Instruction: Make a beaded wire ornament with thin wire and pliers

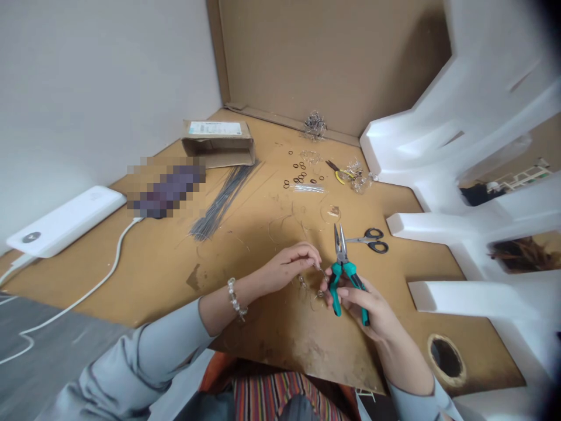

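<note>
My right hand [366, 307] is closed around needle-nose pliers [341, 260] with teal and black handles. Their jaws point away from me and stand slightly apart. Between my two hands is a thin wire piece [321, 293] with small loops or beads, too fine to make out fully. Fingertips of my left hand [294, 264] pinch one end of this wire, while the fingers of my right hand touch its other side. A beaded bracelet [235, 299] circles my left wrist. Scissors [372, 240] with black handles lie just beyond the pliers.
A bundle of grey wires [223, 202] lies by an open cardboard box [219, 145]. Small dark rings [300, 177], yellow-handled pliers [339, 171] and tangled wire [315, 125] are farther back. White foam [451, 297] borders the right, near a round hole [446, 358]. A power bank [70, 219] sits left.
</note>
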The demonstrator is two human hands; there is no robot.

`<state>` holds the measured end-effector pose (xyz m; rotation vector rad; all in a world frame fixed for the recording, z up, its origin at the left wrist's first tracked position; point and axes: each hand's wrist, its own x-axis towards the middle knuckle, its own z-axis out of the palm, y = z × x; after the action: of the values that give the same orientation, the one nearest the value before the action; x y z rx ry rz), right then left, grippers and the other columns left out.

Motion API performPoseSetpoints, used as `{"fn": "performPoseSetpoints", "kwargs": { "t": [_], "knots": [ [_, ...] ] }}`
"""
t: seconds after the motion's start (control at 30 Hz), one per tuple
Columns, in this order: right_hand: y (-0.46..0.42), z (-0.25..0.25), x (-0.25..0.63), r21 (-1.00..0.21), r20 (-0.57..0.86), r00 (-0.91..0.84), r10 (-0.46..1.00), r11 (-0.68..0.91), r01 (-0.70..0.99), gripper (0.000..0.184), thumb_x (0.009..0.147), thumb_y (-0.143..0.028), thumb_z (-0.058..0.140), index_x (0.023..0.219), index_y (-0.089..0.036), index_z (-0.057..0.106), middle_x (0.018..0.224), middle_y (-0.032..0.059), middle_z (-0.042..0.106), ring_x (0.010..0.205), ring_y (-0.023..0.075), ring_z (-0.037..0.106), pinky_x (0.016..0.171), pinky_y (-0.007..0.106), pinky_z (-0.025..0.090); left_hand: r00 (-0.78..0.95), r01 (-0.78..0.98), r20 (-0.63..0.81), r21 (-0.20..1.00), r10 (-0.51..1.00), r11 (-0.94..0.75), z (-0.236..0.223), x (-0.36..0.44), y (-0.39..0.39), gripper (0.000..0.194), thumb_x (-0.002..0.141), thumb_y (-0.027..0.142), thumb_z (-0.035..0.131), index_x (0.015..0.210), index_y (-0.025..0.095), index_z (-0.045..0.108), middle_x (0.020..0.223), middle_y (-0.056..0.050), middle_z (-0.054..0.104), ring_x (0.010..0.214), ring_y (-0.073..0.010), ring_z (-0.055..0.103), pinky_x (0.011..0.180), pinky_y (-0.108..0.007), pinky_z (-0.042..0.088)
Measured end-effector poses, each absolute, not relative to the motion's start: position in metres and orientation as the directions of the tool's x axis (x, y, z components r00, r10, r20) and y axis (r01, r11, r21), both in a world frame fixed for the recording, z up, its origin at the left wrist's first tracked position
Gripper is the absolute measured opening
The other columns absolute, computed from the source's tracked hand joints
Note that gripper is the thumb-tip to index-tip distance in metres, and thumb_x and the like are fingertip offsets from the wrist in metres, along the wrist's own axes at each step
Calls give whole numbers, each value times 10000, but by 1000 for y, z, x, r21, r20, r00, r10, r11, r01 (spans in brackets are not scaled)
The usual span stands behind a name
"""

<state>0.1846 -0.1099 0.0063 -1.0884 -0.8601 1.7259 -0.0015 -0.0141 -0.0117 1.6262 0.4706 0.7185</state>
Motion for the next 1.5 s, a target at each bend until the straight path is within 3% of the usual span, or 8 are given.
{"fn": "performPoseSetpoints", "kwargs": {
  "t": [0.9,1.17,1.3,1.4,1.5],
  "knots": [
    [-113,11,184,-857,-308,-212,927,-368,-360,340,758,-223,603,1097,-205,576,983,64,634,768,165,573,682,313,445,717,-28,10,999,698,15,-13,0,-15,153,847,202,445,828,146,586,821,-31,603,813,-144,571,794,-298,435],
    [-113,12,185,-872,-307,-204,930,-361,-332,339,754,-246,601,1090,-204,575,1005,76,634,741,172,567,661,326,445,718,-16,-14,999,696,37,-13,0,-15,158,855,221,449,835,142,584,788,-28,603,788,-134,573,777,-291,443],
    [-111,12,186,-872,-317,-198,928,-367,-324,320,759,-260,592,1074,-207,578,990,73,637,742,175,572,675,334,451,717,-28,31,999,696,-16,-12,-1,-15,147,837,277,529,864,145,588,842,-39,602,791,-130,568,742,-271,447],
    [-110,10,186,-888,-338,-166,926,-372,-270,335,755,-287,603,1076,-197,569,982,80,636,738,179,570,669,336,453,710,-13,56,998,702,-66,-11,-2,-16,198,827,333,561,824,137,592,836,-44,603,721,-114,568,678,-247,446],
    [-109,8,186,-937,-332,-61,941,-336,-94,380,738,-339,633,1082,-196,559,1047,85,621,758,175,560,693,335,448,686,89,-30,995,727,-42,-13,-2,-15,259,834,379,544,782,130,594,703,-27,616,636,-111,569,626,-240,443]
  ]
}}
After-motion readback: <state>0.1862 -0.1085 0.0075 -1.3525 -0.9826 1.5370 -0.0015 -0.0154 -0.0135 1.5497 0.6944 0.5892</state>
